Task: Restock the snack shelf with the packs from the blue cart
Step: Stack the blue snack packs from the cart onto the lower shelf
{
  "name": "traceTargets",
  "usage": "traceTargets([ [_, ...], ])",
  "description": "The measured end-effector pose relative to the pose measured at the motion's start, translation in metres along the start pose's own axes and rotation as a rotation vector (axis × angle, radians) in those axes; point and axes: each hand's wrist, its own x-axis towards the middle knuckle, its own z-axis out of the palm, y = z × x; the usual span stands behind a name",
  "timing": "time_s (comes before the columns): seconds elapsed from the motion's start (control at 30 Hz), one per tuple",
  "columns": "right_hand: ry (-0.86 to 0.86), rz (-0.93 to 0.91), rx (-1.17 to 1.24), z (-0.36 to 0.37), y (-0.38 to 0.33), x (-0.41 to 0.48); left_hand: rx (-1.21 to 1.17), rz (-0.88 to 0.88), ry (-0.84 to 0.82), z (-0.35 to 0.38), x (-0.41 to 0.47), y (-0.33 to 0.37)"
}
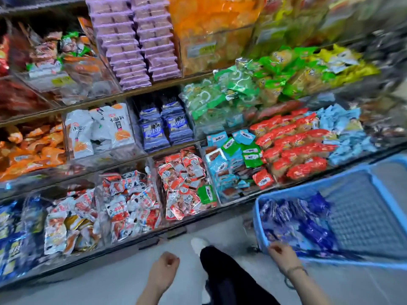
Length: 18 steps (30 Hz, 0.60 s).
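The blue cart (387, 199) stands at the lower right, beside the snack shelf (136, 93). A pile of shiny dark-blue packs (295, 221) fills its left half. My right hand (283, 255) is at the cart's near left corner, fingers curled down over the edge of the pile; blur hides whether it grips a pack. My left hand (164, 268) hovers over the floor in front of the bottom shelf, fingers curled in, holding nothing. On the middle shelf, two rows of blue-purple packs (164, 128) stand in a clear bin.
Clear bins of red-and-white packs (130, 203), red packs (295, 148) and green packs (222, 95) line the shelves. Blue packs (13, 236) fill the bottom-left bin. My dark trouser leg and white shoe (198, 244) stand on the grey floor between my hands.
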Motion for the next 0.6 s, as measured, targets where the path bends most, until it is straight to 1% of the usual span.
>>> traceTargets([
  [0.07,0.071,0.041,0.029,-0.005,0.028,-0.016,-0.028,-0.011,-0.030,0.022,-0.016,-0.001],
  [0.17,0.057,0.048,0.027,-0.013,0.062,-0.027,-0.012,-0.023,-0.083,0.050,-0.032,0.001],
  [0.23,0.066,0.098,0.049,-0.023,0.080,-0.033,-0.018,-0.026,-0.109,0.068,-0.042,0.006],
  [0.3,0.069,0.131,0.070,-0.036,0.091,-0.034,-0.046,-0.026,-0.118,0.080,-0.049,0.012],
  [0.43,0.069,0.168,0.008,-0.069,0.106,-0.022,-0.045,-0.027,-0.119,0.105,-0.045,0.031],
  [0.53,0.088,0.139,-0.017,-0.102,0.113,-0.004,-0.040,-0.026,-0.124,0.129,-0.039,0.055],
  [0.6,0.103,0.118,-0.009,-0.126,0.119,0.009,-0.069,-0.055,-0.115,0.149,-0.034,0.074],
])
